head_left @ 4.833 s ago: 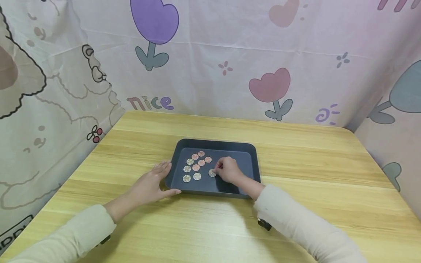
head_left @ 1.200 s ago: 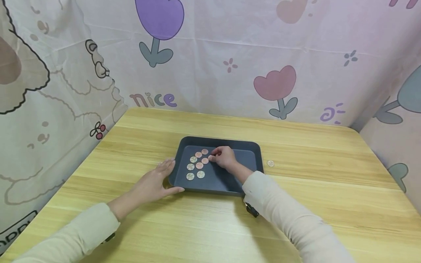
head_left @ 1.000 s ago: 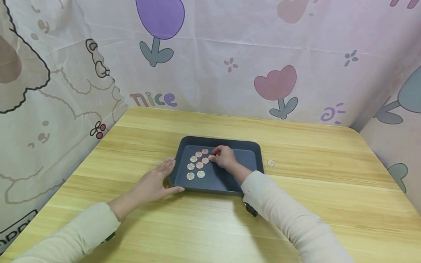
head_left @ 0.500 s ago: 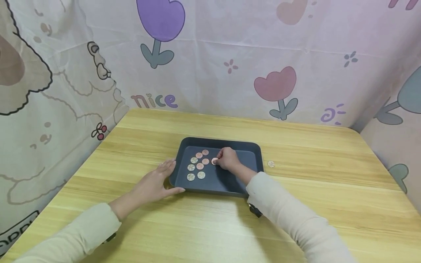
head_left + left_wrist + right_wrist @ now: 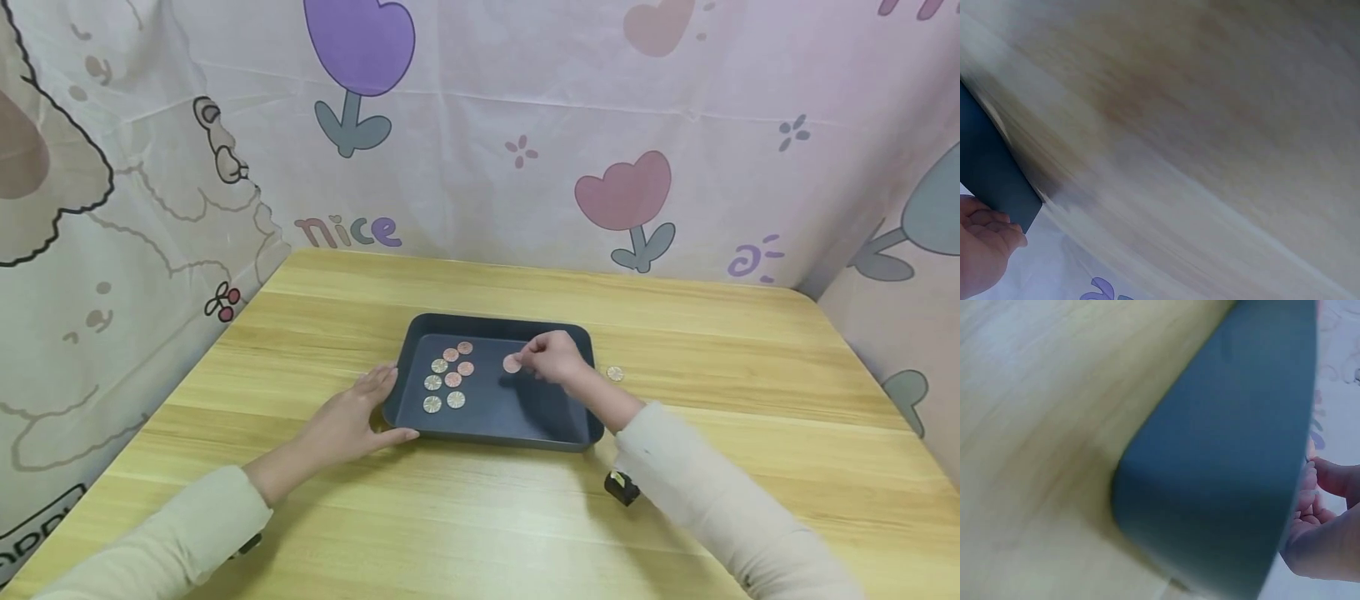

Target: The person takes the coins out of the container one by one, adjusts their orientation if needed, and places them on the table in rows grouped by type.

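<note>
A dark baking tray (image 5: 487, 437) rests on the wooden table with several coins lying in its left half. Some are copper-coloured, such as this coin (image 5: 465, 368), and others are pale gold, like this coin (image 5: 456, 400). Above the tray floor, my right hand (image 5: 553, 358) pinches a copper-coloured coin (image 5: 512, 363) between thumb and fingers. At the tray's left end, my left hand (image 5: 348, 421) rests with straight fingers along the outside wall and the thumb at the near corner. In the right wrist view the tray's side wall (image 5: 1210, 462) partly hides the right hand (image 5: 1325, 519).
A pale gold coin (image 5: 615, 373) lies on the table (image 5: 720, 375) just right of the tray. Behind and beside the table hangs a printed cloth (image 5: 480, 167). A small black device (image 5: 621, 487) sits under the right sleeve (image 5: 720, 492).
A gold coin held in the tray earlier is gone from there, and one now lies on the table at right. My right hand then took a copper coin and moved right with it. Left hand unchanged.
</note>
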### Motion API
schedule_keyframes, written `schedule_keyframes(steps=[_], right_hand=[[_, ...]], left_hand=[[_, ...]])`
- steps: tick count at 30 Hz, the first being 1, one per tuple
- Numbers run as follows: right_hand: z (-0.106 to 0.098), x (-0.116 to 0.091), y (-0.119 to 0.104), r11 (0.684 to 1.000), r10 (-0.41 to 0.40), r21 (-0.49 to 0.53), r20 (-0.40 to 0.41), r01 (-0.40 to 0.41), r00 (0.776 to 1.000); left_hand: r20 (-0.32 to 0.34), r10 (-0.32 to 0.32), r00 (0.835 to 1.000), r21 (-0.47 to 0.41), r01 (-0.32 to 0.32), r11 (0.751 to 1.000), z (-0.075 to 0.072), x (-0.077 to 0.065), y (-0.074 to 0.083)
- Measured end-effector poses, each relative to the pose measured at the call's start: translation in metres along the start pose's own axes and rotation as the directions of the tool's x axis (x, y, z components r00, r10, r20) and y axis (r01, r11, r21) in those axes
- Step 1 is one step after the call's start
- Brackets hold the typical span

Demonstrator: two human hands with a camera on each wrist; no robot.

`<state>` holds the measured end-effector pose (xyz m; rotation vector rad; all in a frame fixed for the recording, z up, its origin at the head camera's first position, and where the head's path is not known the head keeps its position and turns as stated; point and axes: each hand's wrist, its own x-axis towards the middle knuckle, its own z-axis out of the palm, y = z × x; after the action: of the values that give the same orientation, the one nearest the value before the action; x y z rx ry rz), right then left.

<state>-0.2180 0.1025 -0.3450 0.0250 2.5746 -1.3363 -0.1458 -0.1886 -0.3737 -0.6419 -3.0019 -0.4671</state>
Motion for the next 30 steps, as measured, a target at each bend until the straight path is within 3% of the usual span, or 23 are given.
schedule_keyframes(steps=[11, 19, 30], right_hand=[[-0.038, -0.017, 0.017, 0.992, -0.013, 0.127, 0.029, 0.009, 0.999], [-0.061, -0.029, 0.039, 0.99, 0.004, 0.144, 0.011, -0.006, 1.0], [-0.087, -0.048, 0.082, 0.988, 0.094, 0.124, -0.009, -0.093, 0.996]], left_hand=[[-0.013, 0.004, 1.0, -0.003, -0.004, 1.0, 0.001, 0.0, -0.001], [-0.004, -0.005, 1.0, 0.003, 0.005, 1.0, -0.002, 0.001, 0.002], [0.012, -0.001, 1.0, 0.016, 0.001, 1.0, 0.0, 0.004, 0.003]])
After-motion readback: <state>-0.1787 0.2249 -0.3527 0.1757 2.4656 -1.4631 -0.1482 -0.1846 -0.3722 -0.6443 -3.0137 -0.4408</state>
